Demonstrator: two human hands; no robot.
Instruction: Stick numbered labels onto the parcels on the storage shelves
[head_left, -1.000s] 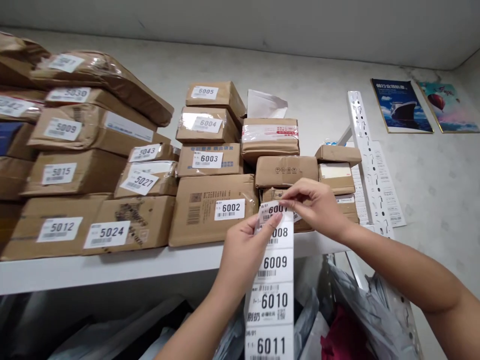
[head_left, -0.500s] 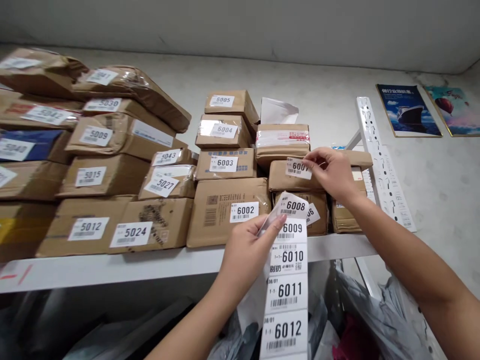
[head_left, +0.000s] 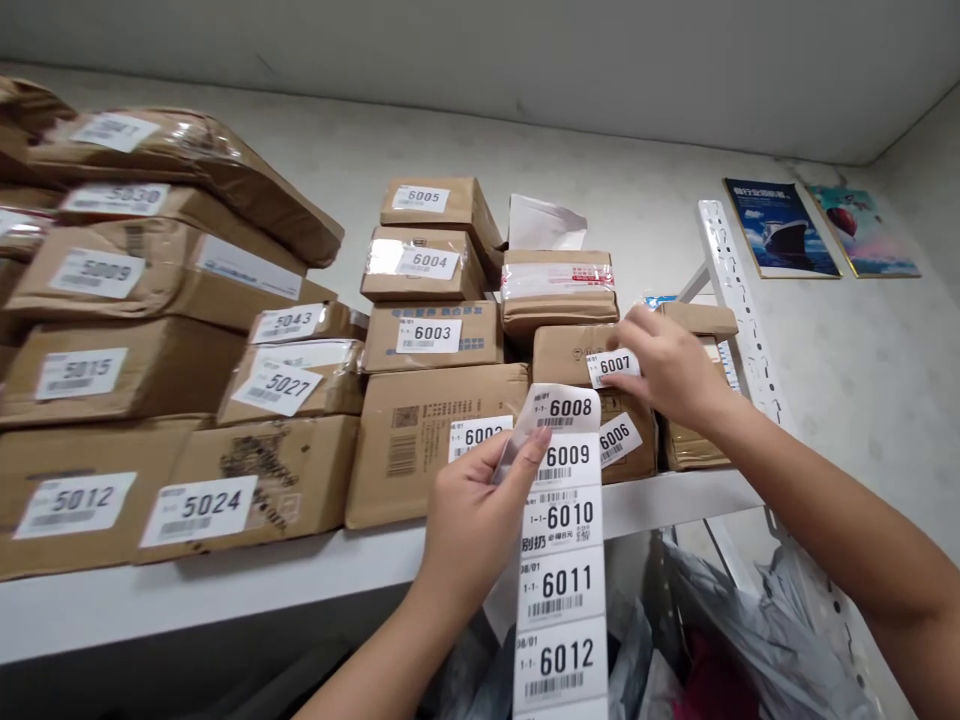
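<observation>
Sticker 6007 (head_left: 615, 367) is at the front of a brown box (head_left: 557, 350) on the white shelf (head_left: 300, 572). The right hand (head_left: 667, 365) touches it, but I can't tell if it pinches or just presses. The left hand (head_left: 480, 510) has its thumb and fingers squeezed on a long strip of stickers (head_left: 561, 590), with 6008 on top. Sticker 6006 (head_left: 619, 440) is just below 6007.

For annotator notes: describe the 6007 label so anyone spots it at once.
On the white shelf stand stacked brown boxes, with the right hand before them. That hand holds the 6007 label, white with black print. Unlike the label strip in the left hand, headed by 6008, it is a single separate piece.
</observation>
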